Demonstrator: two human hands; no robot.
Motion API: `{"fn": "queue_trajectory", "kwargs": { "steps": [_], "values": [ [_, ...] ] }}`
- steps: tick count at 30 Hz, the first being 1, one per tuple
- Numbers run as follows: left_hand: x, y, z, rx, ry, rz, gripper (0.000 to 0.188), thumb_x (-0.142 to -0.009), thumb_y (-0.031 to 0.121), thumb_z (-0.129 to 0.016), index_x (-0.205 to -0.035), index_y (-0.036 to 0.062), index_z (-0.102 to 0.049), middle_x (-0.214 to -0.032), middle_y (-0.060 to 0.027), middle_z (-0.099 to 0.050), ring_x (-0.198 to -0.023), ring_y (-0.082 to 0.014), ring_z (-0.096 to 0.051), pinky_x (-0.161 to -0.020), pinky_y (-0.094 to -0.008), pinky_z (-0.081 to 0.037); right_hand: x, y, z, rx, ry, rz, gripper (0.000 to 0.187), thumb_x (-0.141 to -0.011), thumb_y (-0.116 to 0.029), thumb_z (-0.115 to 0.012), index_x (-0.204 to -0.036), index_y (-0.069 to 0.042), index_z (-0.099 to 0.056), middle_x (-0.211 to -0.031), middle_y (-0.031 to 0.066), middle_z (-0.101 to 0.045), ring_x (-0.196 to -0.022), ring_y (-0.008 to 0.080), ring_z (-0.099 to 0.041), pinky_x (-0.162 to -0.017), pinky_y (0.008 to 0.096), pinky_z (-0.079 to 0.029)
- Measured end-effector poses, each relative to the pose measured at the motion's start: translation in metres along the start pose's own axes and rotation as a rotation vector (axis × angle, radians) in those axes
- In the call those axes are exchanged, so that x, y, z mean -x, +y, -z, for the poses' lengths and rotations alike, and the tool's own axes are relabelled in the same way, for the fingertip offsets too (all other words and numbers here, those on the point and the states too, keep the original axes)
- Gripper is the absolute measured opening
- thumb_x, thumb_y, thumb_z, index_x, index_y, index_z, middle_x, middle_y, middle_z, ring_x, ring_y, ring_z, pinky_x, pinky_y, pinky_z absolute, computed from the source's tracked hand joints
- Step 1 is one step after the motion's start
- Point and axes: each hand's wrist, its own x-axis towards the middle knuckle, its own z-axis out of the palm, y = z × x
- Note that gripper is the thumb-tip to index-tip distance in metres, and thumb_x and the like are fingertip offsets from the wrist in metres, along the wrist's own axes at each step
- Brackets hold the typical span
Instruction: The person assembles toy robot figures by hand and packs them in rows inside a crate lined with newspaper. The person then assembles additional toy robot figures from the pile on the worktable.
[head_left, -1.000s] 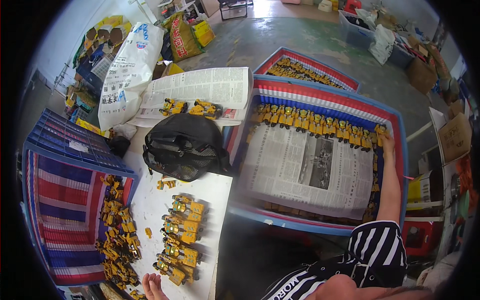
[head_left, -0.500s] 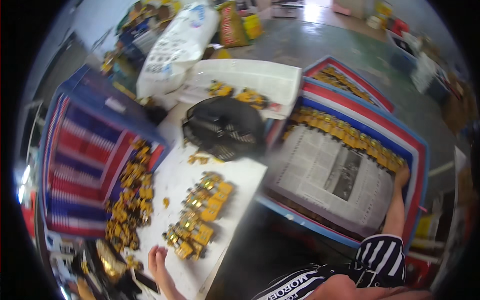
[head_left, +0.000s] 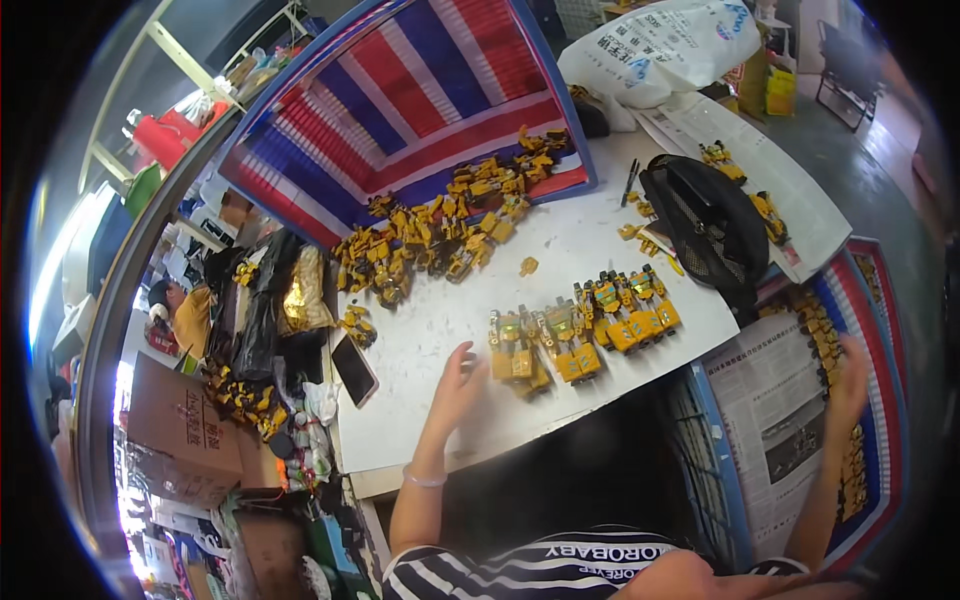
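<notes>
Several yellow toy robots (head_left: pixel 568 340) stand in a row on the white table (head_left: pixel 420 285). Just left of the row, my left hand (head_left: pixel 458 378) hovers with its fingers apart and nothing in them. Over the blue-rimmed crate at the right, my right hand (head_left: pixel 850 385) is raised with its fingers loosely stretched, and no toy shows in it. Inside this crate a newspaper sheet (head_left: pixel 765 420) lies flat, and a line of yellow toy robots (head_left: pixel 822 335) runs along the striped far side, partly hidden by my right hand.
A tipped striped crate (head_left: pixel 420 85) spills a heap of yellow toy pieces (head_left: pixel 440 235) onto the table. Nearby lie a phone (head_left: pixel 354 370), a black mesh bag (head_left: pixel 705 220) and a pen (head_left: pixel 629 183). A white sack (head_left: pixel 665 50) stands behind; a cardboard box (head_left: pixel 185 430) is at left.
My view has swung left, so the table sits more central. My right hand has lifted away from the end of the toy row in the crate. My left hand stays beside the table's toys.
</notes>
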Motion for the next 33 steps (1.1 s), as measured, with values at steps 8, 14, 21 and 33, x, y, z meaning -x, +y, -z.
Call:
{"fn": "queue_trajectory", "kwargs": {
  "steps": [8,14,21,33],
  "values": [
    [-0.017,0.019,-0.015,0.035,0.009,-0.006,0.034,-0.085,0.026,-0.044,-0.107,0.0016,-0.036,-0.089,-0.0102,-0.053,-0.071,-0.0145,-0.05,-0.062,-0.0252,-0.04,-0.02,-0.127,-0.192,0.364,-0.715,0.407,0.039,-0.069,-0.036,-0.059,-0.084,0.0,-0.057,-0.087,0.0146,-0.051,-0.084,0.0278,-0.048,-0.075,0.0349,-0.038],
    [-0.017,0.027,-0.024,0.195,0.005,0.073,0.04,-0.08,0.027,-0.053,-0.104,0.0018,-0.036,-0.08,-0.0117,-0.054,-0.071,-0.0115,-0.049,-0.058,-0.0225,-0.041,-0.01,-0.124,-0.212,-0.037,-0.724,0.042,0.038,-0.066,-0.035,-0.063,-0.074,0.002,-0.057,-0.067,0.0143,-0.054,-0.068,0.023,-0.052,-0.06,0.0309,-0.041],
    [-0.013,0.02,-0.026,0.271,0.027,0.036,0.036,-0.082,0.025,-0.051,-0.105,0.0024,-0.036,-0.088,-0.0098,-0.052,-0.078,-0.0116,-0.047,-0.064,-0.0224,-0.039,-0.029,-0.079,-0.202,0.085,-0.69,-0.209,0.05,-0.068,-0.035,-0.063,-0.095,0.005,-0.049,-0.097,0.0181,-0.051,-0.084,0.0227,-0.051,-0.071,0.03,-0.04],
    [-0.015,0.007,-0.031,0.362,0.036,0.011,0.038,-0.082,0.025,-0.051,-0.108,0.0019,-0.035,-0.093,-0.0074,-0.049,-0.082,-0.0116,-0.046,-0.07,-0.0232,-0.038,-0.016,-0.093,-0.22,-0.46,-0.65,-0.519,0.069,-0.06,-0.017,-0.072,-0.113,-0.001,-0.032,-0.097,0.0123,-0.051,-0.084,0.016,-0.052,-0.072,0.026,-0.043]
  ]
}}
